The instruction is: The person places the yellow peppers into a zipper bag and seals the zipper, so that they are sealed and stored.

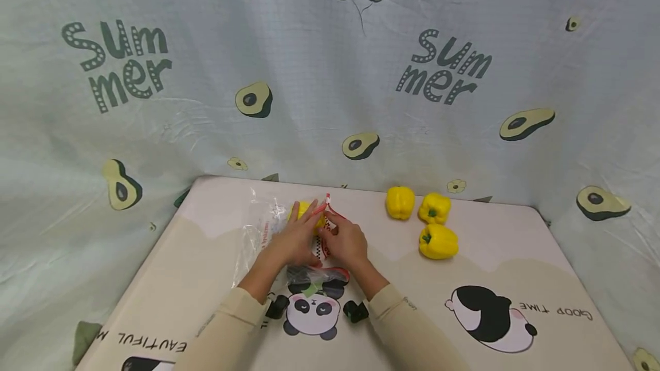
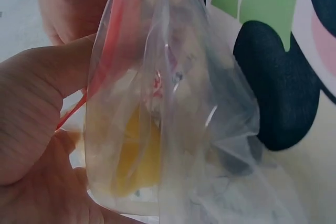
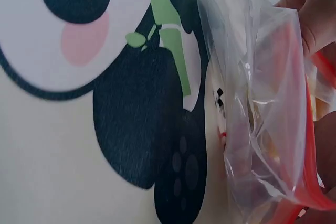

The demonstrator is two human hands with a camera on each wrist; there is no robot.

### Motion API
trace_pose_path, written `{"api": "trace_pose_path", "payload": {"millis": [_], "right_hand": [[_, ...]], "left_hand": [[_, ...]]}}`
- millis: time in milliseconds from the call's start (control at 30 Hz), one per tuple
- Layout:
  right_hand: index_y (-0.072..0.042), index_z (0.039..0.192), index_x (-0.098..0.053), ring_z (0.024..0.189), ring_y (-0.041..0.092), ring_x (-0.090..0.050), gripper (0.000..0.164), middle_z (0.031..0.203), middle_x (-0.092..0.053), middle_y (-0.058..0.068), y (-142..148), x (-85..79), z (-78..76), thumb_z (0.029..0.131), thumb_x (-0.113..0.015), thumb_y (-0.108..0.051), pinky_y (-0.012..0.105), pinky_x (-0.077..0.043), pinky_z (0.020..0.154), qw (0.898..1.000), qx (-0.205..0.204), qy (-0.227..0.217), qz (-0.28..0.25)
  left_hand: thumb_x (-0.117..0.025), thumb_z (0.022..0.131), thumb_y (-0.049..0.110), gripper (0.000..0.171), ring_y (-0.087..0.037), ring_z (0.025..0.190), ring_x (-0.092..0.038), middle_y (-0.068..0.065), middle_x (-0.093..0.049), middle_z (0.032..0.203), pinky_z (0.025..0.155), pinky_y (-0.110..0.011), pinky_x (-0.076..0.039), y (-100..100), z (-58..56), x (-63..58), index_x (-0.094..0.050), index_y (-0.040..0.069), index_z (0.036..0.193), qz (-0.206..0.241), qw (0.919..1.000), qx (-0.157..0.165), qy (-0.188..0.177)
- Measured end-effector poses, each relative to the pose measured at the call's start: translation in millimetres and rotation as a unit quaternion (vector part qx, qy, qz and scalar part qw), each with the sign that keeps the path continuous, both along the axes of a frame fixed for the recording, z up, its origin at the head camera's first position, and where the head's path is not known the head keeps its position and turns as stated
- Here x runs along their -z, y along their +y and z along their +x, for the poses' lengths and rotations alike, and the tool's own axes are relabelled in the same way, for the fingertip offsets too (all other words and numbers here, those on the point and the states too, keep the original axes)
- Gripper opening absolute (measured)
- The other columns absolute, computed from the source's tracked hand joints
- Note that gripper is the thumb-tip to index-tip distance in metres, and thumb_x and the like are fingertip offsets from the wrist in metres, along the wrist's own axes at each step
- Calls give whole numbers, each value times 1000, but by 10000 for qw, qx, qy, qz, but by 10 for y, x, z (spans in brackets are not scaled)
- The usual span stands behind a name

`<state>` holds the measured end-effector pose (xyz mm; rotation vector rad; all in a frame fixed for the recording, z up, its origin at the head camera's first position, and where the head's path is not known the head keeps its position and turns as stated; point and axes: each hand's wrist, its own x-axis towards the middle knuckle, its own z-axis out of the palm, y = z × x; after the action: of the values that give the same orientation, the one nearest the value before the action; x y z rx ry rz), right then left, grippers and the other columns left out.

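Observation:
A clear plastic zip bag (image 1: 256, 238) with a red zip strip lies on the table, spread under and between both hands. My left hand (image 1: 295, 243) holds the bag at its mouth, its fingers reaching over a yellow bell pepper (image 1: 302, 208). From the right, my right hand (image 1: 346, 243) pinches the bag's edge by the red strip. In the left wrist view the thumb lies against the bag (image 2: 184, 103), and yellow shows through the plastic. The right wrist view has the red-edged bag mouth (image 3: 307, 145) beside the fingers. My hands hide part of the pepper.
Three more yellow bell peppers stand to the right: one at the back (image 1: 400, 202), one beside it (image 1: 435, 208) and one nearer (image 1: 438, 241). The table (image 1: 206, 279) has a printed panda cover. A patterned curtain (image 1: 309, 62) hangs behind the table.

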<state>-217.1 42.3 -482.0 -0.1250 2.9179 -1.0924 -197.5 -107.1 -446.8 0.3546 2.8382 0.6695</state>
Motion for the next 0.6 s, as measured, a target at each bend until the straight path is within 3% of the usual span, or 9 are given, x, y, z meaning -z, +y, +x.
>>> {"api": "trace_pose_path", "payload": {"millis": [167,333,600], "right_hand": [[-22,137,-70,79,18,-67,42,96,-80,5,30,15,27,96,-75,-30,25,-53,63,9987,117,228,-445],[-14,122,-79,93,21,-75,28,104,-82,5,135,13,63,95,-77,-19,33,-64,81,9930,42,585,-1026],[-7,111,-82,92,19,-76,18,100,-82,5,469,-65,65,95,-76,-13,31,-65,84,9853,-168,505,-1623]], "left_hand": [[-99,67,21,122,-47,163,1,-3,-13,178,122,-64,-37,-12,-16,-15,-28,17,166,81,10000,52,7],[-99,67,20,125,-46,163,1,-2,-15,178,125,-62,-32,1,-20,-30,-24,18,167,134,9999,26,-19],[-98,67,17,126,-41,164,5,0,-16,177,125,-61,-31,18,-15,-35,-23,20,167,275,9995,-87,-108]]}}
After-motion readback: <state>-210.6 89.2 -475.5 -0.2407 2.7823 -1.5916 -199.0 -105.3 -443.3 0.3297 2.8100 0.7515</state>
